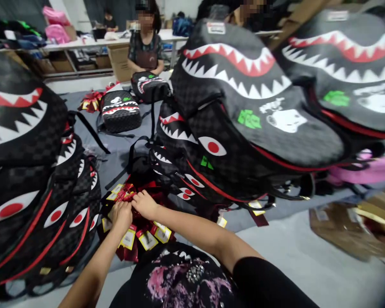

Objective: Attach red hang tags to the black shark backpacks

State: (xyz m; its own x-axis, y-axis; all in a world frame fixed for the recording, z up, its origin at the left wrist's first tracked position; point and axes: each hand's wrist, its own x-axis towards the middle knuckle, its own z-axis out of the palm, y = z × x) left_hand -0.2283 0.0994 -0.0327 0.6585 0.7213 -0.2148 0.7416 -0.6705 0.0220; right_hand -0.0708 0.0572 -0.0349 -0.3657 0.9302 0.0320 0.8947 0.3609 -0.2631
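Both of my hands meet over a heap of red and yellow hang tags (137, 233) on the grey table. My left hand (121, 216) pinches at the tags from the left. My right hand (145, 204) closes its fingers on a tag right beside it. What exactly each hand grips is small and partly hidden. Stacks of black shark-mouth backpacks stand on both sides: one stack (35, 188) at my left, a taller stack (231, 141) at my right, just behind the tags.
A person sits across the table with a backpack (149, 85) in front of them; another backpack (120, 110) lies nearby. Cardboard (349, 229) lies at the right. Shelves, boxes and pink bags stand at the back.
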